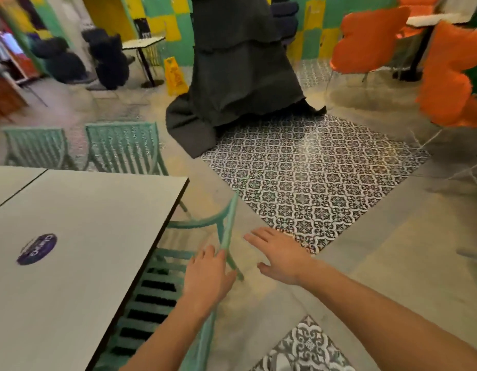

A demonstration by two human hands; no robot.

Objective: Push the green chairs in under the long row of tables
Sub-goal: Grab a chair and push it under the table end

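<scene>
Chair (162, 287), green, seat partly under table (84, 236); left hand (208, 274) flat against its backrest, right hand (280, 254) spread, holding nothing.

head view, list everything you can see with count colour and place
green chairs: three, mint; one at the table's near side, two beyond its far edge
table: white, left
round sticker: one, purple, on the table
orange chairs: at least two, upper right
wet-floor sign: one, yellow, by the far wall
standing person: one, dark long garment, centre
left hand: fingers straight, on the near chair's back
right hand: open, above the floor
</scene>
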